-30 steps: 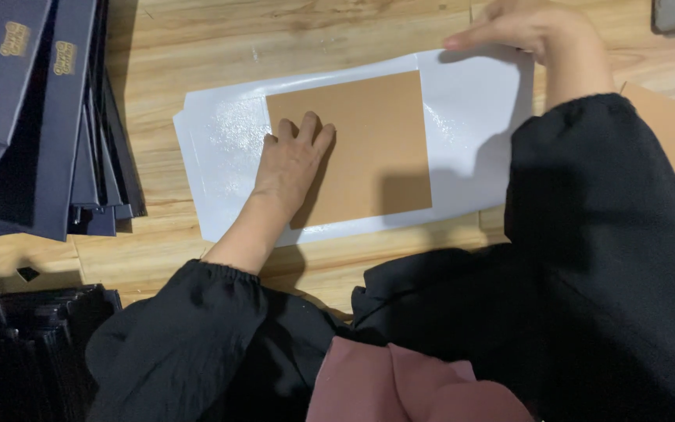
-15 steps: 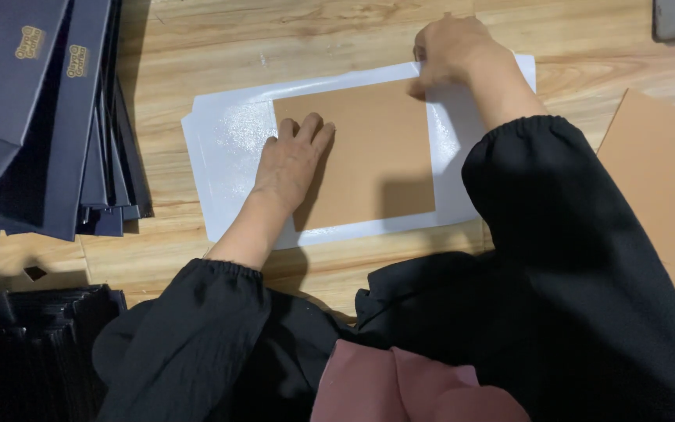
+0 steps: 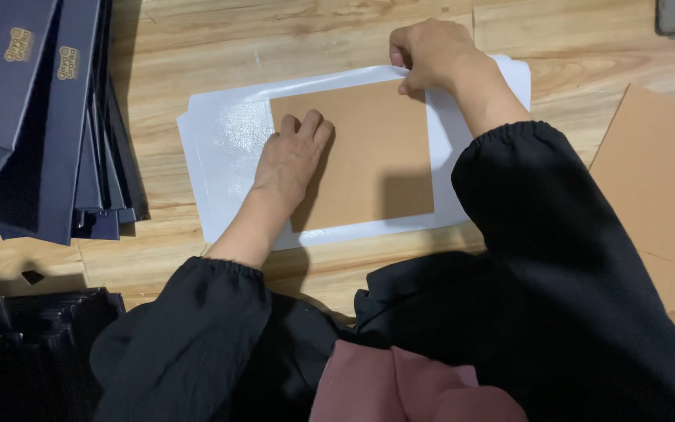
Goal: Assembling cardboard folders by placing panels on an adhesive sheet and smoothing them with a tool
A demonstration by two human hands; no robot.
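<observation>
While the left hand (image 3: pixel 291 160) lies flat, fingers spread and gripping nothing, on the brown card (image 3: pixel 361 156), the right hand (image 3: pixel 431 55) pinches the far edge of the white sheet (image 3: pixel 220 148) just beyond that card. Folding this edge over seems the step in hand; it needs steady pressure. No containers show; dark folders (image 3: pixel 48 117) lie stacked left of the fingers.

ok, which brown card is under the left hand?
The brown card lying on the white sheet, pressed by the left hand; the other cards lie bare, right.
</observation>
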